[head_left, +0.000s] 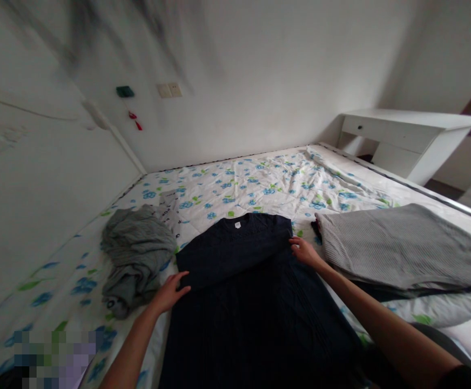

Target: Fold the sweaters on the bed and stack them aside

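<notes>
Our right hand [303, 251] pinches the cuff end of the navy sweater's sleeve [235, 259]; our left hand [172, 293] rests unclenched, thumb apart, at its other edge. With the navy sweater [235, 329] between our hands on the floral bedsheet [235, 183], we should keep the sleeve flat and gently taut.

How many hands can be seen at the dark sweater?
2: the left hand at the left edge of the navy sweater, the right hand at its right edge. Pixelation at lower left could hide more.
</notes>
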Demonstrator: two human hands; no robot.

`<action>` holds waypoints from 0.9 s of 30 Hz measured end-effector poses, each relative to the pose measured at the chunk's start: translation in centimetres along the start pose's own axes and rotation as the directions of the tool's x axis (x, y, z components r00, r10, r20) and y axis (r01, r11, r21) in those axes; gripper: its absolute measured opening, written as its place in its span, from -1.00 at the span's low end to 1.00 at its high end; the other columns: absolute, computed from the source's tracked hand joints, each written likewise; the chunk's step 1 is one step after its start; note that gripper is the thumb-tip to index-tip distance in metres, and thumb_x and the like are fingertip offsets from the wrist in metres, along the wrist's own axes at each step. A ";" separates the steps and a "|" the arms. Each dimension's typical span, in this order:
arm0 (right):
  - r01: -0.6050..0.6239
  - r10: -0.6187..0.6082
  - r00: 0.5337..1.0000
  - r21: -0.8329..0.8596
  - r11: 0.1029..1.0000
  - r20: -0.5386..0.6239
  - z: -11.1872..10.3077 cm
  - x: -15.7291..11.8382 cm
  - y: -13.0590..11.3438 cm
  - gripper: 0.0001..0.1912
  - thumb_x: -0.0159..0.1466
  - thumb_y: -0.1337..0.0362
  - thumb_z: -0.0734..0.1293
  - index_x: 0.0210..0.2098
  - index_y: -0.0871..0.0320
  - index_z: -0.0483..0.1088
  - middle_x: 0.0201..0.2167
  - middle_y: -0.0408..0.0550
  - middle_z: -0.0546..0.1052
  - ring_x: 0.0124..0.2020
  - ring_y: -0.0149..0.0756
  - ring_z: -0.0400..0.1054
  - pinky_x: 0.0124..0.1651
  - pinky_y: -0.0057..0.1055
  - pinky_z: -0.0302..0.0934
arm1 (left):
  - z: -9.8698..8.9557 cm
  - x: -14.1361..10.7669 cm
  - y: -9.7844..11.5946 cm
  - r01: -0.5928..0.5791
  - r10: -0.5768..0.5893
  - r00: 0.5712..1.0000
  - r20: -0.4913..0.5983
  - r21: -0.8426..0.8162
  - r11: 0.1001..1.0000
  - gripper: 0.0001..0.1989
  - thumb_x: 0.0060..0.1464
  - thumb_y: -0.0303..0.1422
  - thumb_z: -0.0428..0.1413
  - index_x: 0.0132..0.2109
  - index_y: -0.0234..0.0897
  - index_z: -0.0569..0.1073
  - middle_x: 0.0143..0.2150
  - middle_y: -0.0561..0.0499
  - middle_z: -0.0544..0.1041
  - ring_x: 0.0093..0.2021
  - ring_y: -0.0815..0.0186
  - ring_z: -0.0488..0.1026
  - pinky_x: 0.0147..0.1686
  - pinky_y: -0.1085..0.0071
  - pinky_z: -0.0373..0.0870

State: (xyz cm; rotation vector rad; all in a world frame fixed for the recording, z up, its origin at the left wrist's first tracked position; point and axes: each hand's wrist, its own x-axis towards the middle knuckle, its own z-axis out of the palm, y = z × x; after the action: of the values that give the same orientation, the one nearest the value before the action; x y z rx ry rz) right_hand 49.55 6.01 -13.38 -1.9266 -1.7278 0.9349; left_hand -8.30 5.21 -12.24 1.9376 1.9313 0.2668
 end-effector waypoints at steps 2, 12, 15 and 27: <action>-0.057 0.062 0.995 -0.060 0.997 0.080 0.1 -0.3 0.1 -0.53 0.50 0.34 0.24 0.21 0.21 0.71 0.18 0.19 0.75 0.05 -0.08 0.70 0.18 -0.32 0.48 | 0.7 -0.2 -0.2 0.005 -0.008 0.998 0.063 0.051 0.999 -0.23 0.10 -0.07 0.25 0.42 -0.21 0.53 0.23 -0.24 0.73 0.20 -0.09 0.72 0.29 0.07 0.62; 0.231 -0.124 0.949 -0.370 0.900 0.291 0.3 -1.8 0.0 -0.46 0.47 0.28 0.38 0.36 0.41 0.61 0.48 0.44 0.54 0.71 0.05 0.17 0.65 -0.20 0.18 | 2.2 0.0 2.5 -0.041 0.066 0.993 -0.098 0.233 0.972 -0.37 0.21 -0.25 0.18 0.40 -0.22 0.57 0.48 -0.26 0.55 0.49 -0.12 0.53 0.54 0.02 0.39; 0.219 -0.082 0.938 -0.393 0.893 0.337 -0.2 -2.0 0.3 -0.52 0.44 0.28 0.42 0.28 0.33 0.68 0.42 0.39 0.60 0.62 0.11 0.35 0.60 -0.16 0.28 | 3.0 1.9 6.2 -0.140 0.167 0.980 -0.103 0.232 0.963 -0.52 0.34 -0.26 0.09 0.29 -0.18 0.66 0.35 -0.20 0.66 0.36 -0.07 0.58 0.51 0.00 0.40; 0.193 -0.003 0.917 -0.438 0.878 0.399 -0.2 -2.3 -1.2 -0.60 0.37 0.31 0.50 0.16 0.22 0.78 0.16 0.34 0.77 0.22 0.18 0.72 0.24 -0.16 0.61 | 11.9 14.3 27.8 -0.426 0.413 0.905 0.104 0.197 0.883 -0.59 0.54 -0.22 0.09 0.31 -0.14 0.72 0.35 -0.21 0.71 0.33 -0.09 0.54 0.36 -0.01 0.42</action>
State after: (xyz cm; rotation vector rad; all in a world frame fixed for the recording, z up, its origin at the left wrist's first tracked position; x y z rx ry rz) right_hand 48.78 3.97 -11.91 -1.9989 -2.4572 0.9743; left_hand 22.33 18.48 -13.81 2.4730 1.5338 0.1164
